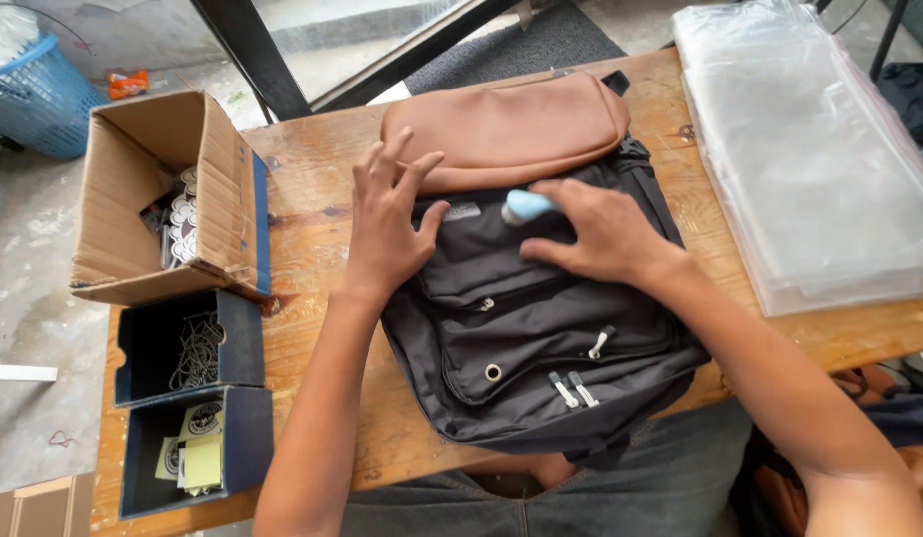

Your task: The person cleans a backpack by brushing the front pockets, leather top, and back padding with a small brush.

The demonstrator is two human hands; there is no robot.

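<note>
At frame centre on the wooden counter (312, 229), a soft, limp black backpack (541, 348) with tan flap (506, 129), left hand (387, 224) spread flat on it, right hand (596, 234) closed around a small pale-blue tool (526, 206); probably light, best gripped by seams.

A backpack (541, 328) lies on the table (312, 249) at centre frame; both hands rest on it; a carton (143, 189) sits upper left, two small boxes (188, 343) below it; plastic bags (820, 149) are stacked upper right.
</note>
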